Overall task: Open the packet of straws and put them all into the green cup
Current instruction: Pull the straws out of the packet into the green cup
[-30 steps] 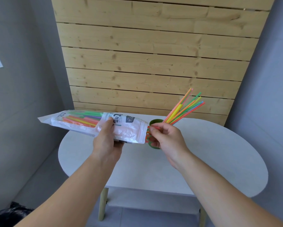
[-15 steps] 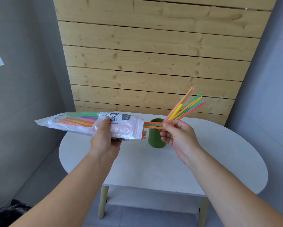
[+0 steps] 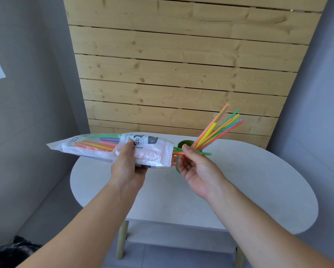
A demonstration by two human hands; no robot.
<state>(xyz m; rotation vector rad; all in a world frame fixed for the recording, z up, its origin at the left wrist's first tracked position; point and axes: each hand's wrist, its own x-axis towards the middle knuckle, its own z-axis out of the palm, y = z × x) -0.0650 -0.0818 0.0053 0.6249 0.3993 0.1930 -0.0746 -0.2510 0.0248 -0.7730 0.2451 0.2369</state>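
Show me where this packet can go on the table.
Bare top: right of the green plastic cup out to the white oval table's rim, and along the near edge. Crowded: at the cup, where the right hand pinches straws at the clear packet's mouth.

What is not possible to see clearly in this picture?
Head view:
The green cup: mostly covered by the right hand and the packet; its inside is hidden.
The straws in the packet: partly behind the left hand and the printed label, so uncountable.
Its small print: too small to read.

Head-worn view, facing forward-down (close in)
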